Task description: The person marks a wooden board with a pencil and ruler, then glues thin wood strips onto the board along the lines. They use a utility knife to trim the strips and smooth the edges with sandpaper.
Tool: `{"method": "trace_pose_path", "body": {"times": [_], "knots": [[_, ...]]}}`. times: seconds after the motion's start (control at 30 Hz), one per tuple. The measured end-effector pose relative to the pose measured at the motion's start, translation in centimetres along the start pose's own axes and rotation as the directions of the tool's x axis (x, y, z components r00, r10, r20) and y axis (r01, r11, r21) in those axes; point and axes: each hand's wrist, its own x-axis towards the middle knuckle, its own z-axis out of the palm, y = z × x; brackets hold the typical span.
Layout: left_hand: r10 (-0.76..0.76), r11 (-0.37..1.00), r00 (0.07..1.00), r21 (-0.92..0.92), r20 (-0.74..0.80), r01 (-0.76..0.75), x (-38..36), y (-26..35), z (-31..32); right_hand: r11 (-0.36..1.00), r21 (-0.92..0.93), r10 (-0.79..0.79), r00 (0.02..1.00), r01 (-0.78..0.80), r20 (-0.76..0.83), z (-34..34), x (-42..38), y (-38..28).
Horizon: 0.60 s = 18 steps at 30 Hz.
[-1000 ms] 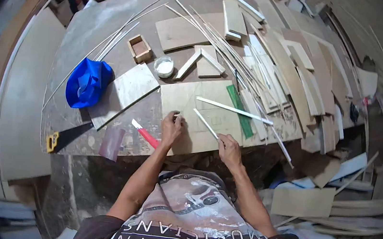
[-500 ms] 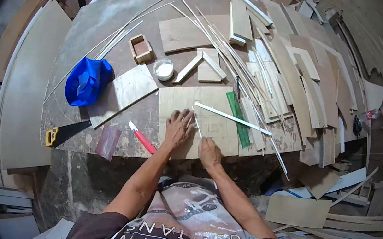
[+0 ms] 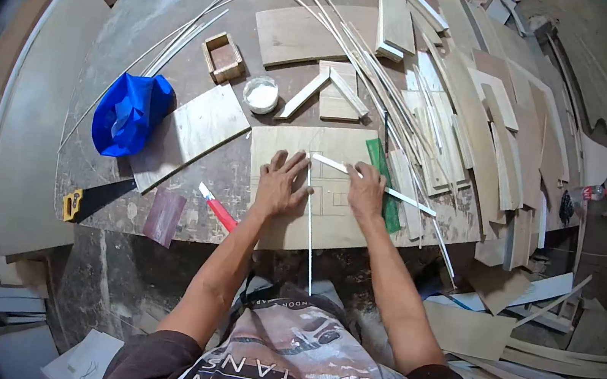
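Spreading left hand (image 3: 285,185): fingers wide on plywood sheet (image 3: 344,229), thumb at thin strip (image 3: 310,229), nothing visibly gripped.
Right hand (image 3: 367,192): shifted from thin strip to white strip (image 3: 409,200), fingers half curled; grip, cannot tell.
Thin strip: across plywood sheet, jutting past table (image 3: 233,172) edge; apparently left hand's alone to steady now.
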Motion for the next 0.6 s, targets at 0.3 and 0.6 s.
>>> {"method": "trace_pose_path", "body": {"times": [0.3,0.6], "knots": [[0.021,1.0,1.0,-0.02,-0.005,-0.021,0.9,-0.8,-0.3,0.972,0.235,0.034,0.998,-0.019,-0.061,0.6,-1.5,-2.7],[0.048,0.997,0.998,-0.061,0.028,-0.047,1.1,-1.3,-0.4,0.909,0.362,0.21,0.977,-0.205,0.025,2.4,-5.3,-11.9]]}}
